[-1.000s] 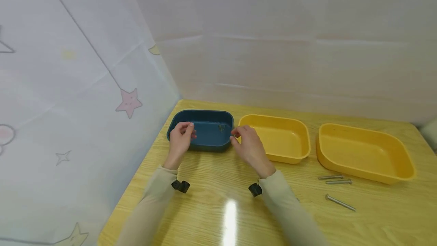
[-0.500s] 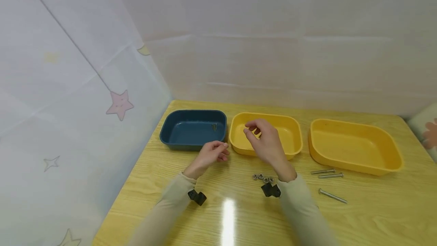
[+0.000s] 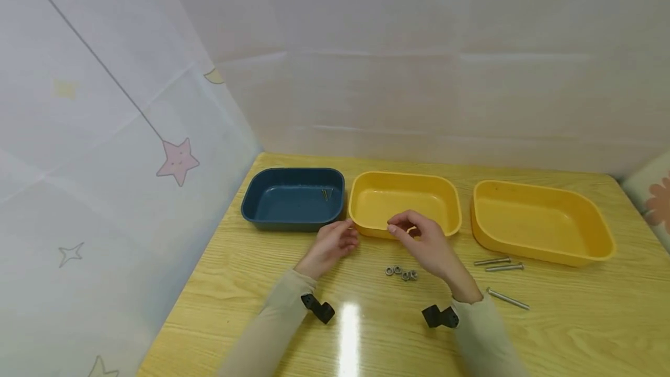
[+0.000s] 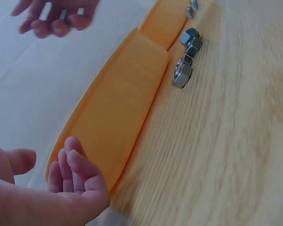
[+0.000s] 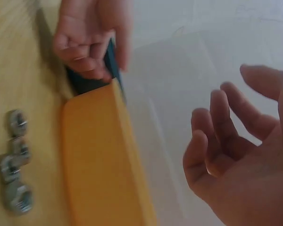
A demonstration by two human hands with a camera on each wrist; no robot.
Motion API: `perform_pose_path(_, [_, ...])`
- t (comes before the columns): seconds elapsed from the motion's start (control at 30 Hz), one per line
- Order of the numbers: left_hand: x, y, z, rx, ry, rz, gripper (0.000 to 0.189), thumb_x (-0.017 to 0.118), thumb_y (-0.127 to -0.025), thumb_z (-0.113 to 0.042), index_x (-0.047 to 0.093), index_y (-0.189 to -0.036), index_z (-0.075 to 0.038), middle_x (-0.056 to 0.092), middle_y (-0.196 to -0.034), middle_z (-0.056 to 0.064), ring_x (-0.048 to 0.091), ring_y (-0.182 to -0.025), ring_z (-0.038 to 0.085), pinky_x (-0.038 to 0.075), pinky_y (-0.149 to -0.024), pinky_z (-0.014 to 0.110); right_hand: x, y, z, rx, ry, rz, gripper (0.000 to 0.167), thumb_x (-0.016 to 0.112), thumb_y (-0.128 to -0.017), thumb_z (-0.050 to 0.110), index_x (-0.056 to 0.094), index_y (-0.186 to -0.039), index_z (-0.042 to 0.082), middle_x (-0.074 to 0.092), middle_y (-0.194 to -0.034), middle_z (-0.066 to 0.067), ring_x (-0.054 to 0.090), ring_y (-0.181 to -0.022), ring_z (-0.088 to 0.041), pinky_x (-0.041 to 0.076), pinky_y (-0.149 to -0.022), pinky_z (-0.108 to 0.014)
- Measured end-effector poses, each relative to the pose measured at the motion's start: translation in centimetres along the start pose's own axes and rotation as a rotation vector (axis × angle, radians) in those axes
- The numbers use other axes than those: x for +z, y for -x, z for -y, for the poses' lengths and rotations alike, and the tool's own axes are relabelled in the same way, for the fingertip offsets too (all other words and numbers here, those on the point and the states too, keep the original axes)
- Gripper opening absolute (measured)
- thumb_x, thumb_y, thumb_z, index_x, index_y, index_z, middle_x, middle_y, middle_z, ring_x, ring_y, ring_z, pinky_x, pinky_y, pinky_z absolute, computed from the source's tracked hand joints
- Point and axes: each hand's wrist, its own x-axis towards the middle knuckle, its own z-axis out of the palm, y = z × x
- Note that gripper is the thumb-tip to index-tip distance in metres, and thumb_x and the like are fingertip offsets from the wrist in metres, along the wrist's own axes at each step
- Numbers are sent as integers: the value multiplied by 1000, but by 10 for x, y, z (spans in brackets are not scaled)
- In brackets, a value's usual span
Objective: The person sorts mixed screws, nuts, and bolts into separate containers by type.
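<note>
My left hand [image 3: 328, 246] is by the near left corner of the middle yellow bin [image 3: 374, 205], fingers loosely curled and holding nothing. Over that bin's near rim hovers my right hand [image 3: 428, 246]; the right wrist view shows its curled fingers [image 5: 219, 122] apart from the thumb, with nothing between them. Several metal hex nuts [image 4: 182, 76] lie in a cluster on the table just in front of the bin. To the left, a dark blue bin [image 3: 282, 205] holds a few thin screws or nails [image 3: 325, 195] near its right end.
Another yellow bin [image 3: 541, 223] stands at the right. Three long bolts [image 3: 509, 299] lie on the wooden table [image 3: 235, 307] in front of it. A patterned cloth [image 3: 104, 191] hangs along the left, and a plain one [image 3: 377, 86] covers the back.
My left hand has moved right and nearer from over the blue bin. My right hand has shifted right over the yellow bin, then down to its near rim, uncovering the nuts.
</note>
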Motion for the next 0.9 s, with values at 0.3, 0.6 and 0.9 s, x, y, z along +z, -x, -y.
perform_pose_path(0.3, [6,-8,6,-7,83,4,16,55,-99,-24,60,-92,-9,62,-79,-3,58,-70,10,46,-67,23,13,16,-46,70,-100,183,22,61,-96,29,67,-109,12,69,-106,-9,61,-91,-11,49,-81,-27])
perform_pose_path(0.6, [13,-13,8,-14,154,-44,15,55,-99,-19,61,-88,-9,60,-75,-2,57,-67,11,47,-65,22,4,25,-79,133,-48,251,32,69,-90,26,64,-114,5,66,-113,-9,59,-105,-23,47,-88,-30])
perform_pose_path(0.9, [14,-15,11,-29,215,-69,17,57,-98,-17,64,-83,-13,60,-74,-2,57,-67,13,47,-65,23,-16,32,-97,114,-5,340,35,78,-78,17,65,-109,6,63,-111,-11,48,-97,-24,39,-83,-26])
